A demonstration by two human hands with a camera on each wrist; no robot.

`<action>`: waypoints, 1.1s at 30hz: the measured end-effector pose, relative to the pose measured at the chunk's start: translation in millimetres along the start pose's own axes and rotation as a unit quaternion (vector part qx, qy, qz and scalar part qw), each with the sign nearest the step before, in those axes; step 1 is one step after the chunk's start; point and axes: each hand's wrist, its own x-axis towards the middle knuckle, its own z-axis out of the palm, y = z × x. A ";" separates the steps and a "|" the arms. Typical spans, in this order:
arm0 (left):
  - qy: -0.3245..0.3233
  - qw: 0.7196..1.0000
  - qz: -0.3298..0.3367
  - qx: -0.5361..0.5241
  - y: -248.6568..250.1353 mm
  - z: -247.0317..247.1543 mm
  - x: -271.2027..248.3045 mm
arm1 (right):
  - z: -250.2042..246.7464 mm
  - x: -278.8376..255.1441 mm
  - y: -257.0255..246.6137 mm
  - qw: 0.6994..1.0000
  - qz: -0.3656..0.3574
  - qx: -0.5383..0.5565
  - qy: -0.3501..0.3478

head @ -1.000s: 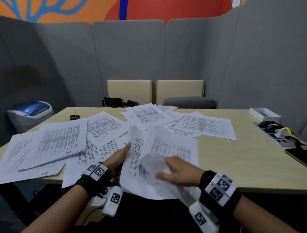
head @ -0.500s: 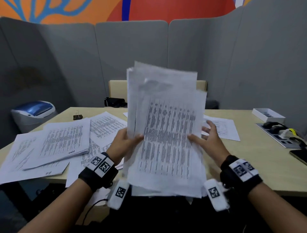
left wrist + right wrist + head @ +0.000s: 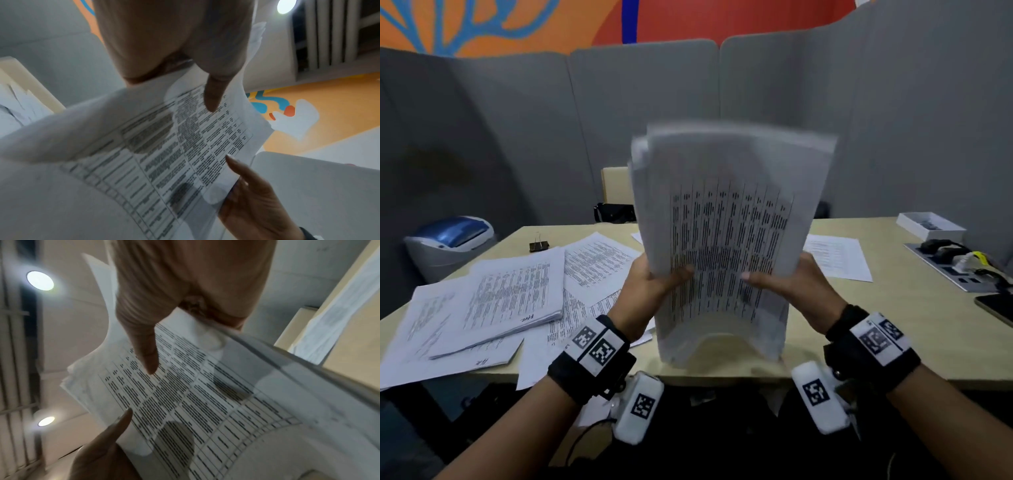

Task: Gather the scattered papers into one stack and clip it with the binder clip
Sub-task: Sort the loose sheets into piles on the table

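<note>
I hold a bundle of printed sheets (image 3: 726, 240) upright, its bowed lower edge down on the table's near part. My left hand (image 3: 650, 284) grips its left edge, thumb on the front. My right hand (image 3: 787, 284) grips the right edge the same way. In the left wrist view my left hand (image 3: 205, 68) lays its thumb on the bundle (image 3: 185, 146); in the right wrist view my right hand (image 3: 164, 321) does likewise on the bundle (image 3: 205, 402). More printed papers (image 3: 510, 301) lie scattered on the table's left. A single sheet (image 3: 839, 257) lies to the right. The black binder clip (image 3: 539, 245) sits at the far left.
The wooden table (image 3: 893, 325) carries a white box (image 3: 928, 226) and a grey tray of small devices (image 3: 959, 267) at the right, with a phone (image 3: 996, 308) at the edge. A blue-lidded bin (image 3: 448, 243) stands beyond the left corner. Grey partitions and chairs stand behind.
Both hands raised the bundle from flat to upright, then lowered it onto its bottom edge on the table. The right hand shifted from lying on top to gripping the right edge.
</note>
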 end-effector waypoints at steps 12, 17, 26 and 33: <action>0.052 0.995 0.087 0.025 32.3 -10.2 4.3 | 0.7 5.2 -32.4 0.995 -0.067 -0.068 0.020; 0.069 0.992 0.091 0.058 33.4 -7.1 6.8 | 0.2 28.2 -93.2 0.890 -0.300 -0.290 0.181; 0.049 0.990 0.098 0.084 27.6 -5.0 7.1 | 44.8 60.0 -168.8 0.705 -0.241 -0.655 -0.126; 0.001 0.995 -0.026 0.093 -22.3 -64.3 20.5 | -10.2 83.7 -173.2 0.779 -0.247 -0.576 -0.013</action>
